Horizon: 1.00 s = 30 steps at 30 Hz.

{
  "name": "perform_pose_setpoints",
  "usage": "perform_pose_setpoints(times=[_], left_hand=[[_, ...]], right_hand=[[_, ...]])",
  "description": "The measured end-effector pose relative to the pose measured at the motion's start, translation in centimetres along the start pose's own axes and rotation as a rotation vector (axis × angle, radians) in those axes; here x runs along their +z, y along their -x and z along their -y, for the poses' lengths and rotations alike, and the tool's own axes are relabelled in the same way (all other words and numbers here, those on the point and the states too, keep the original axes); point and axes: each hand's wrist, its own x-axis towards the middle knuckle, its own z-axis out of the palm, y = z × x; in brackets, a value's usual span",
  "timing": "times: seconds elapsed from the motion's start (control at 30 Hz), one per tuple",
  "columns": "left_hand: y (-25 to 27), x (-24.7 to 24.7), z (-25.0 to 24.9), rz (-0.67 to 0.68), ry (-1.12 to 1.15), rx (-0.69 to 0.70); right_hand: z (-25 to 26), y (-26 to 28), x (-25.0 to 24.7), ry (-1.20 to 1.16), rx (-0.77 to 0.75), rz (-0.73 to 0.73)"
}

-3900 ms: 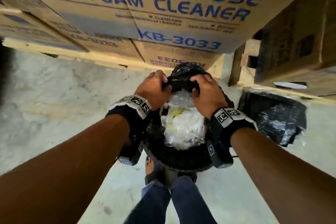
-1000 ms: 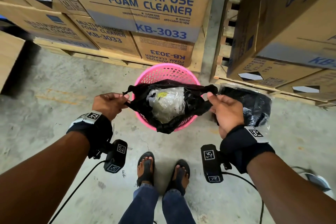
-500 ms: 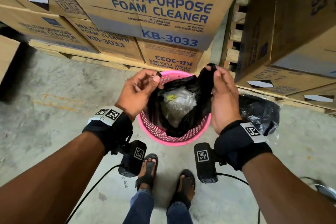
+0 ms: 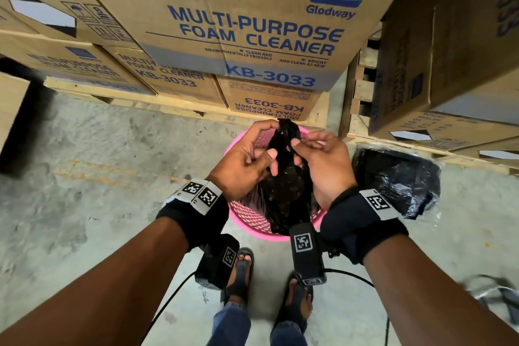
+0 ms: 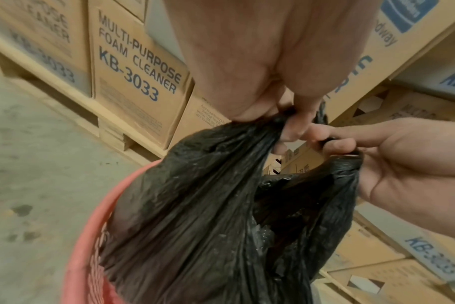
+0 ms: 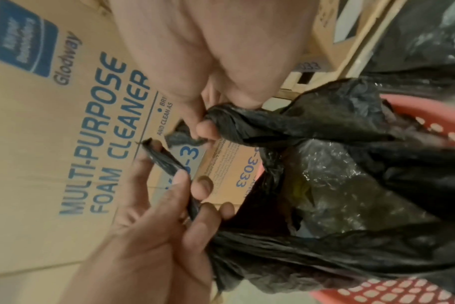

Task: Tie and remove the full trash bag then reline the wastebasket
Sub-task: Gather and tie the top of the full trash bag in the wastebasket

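The black trash bag (image 4: 283, 194) sits in the pink mesh wastebasket (image 4: 250, 219) on the floor by my feet. My left hand (image 4: 273, 139) pinches one gathered corner of the bag's top. My right hand (image 4: 302, 146) pinches the other corner, a finger's width away. In the left wrist view the left hand (image 5: 288, 125) and right hand (image 5: 325, 139) hold the two twisted corners above the bag (image 5: 208, 205). In the right wrist view crumpled clear plastic (image 6: 333, 181) shows through the gap between the corners.
A clear packet of black bags (image 4: 393, 177) lies on the concrete floor right of the wastebasket. Stacked cardboard boxes (image 4: 252, 22) on wooden pallets (image 4: 174, 109) stand right behind it, and more boxes (image 4: 449, 50) at the right. Cables trail by my sandalled feet (image 4: 241, 275).
Both hands came together above the wastebasket, drawing the bag's two top corners close. The bag's mouth has narrowed, and in the head view the white trash is now hidden.
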Motion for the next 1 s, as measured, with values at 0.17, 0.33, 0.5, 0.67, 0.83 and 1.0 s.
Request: perform_pose_setpoints(times=[0.17,0.33,0.5,0.67,0.83,1.0], left_hand=[[-0.1,0.0,0.4,0.044,0.059,-0.030],[-0.3,0.2,0.8,-0.005,0.083,-0.108],[-0.2,0.0,0.9,-0.033,0.121,-0.135],[-1.7,-2.9,0.8,-0.057,0.229,-0.183],[-2.8,-2.8,0.2,0.023,0.097,-0.292],[-2.3,-2.1,0.6,0.169,0.000,-0.295]], right_hand=[[-0.3,-0.4,0.7,0.048,0.160,0.036],[1.5,1.3,0.4,-0.340,0.243,0.237],[1.2,1.3,-0.2,-0.342,0.095,0.272],[1.3,0.1,-2.4,0.291,-0.152,0.453],[1.4,-1.5,-3.1,0.806,-0.493,0.360],[0.6,-0.4,-2.7,0.799,-0.670,0.361]])
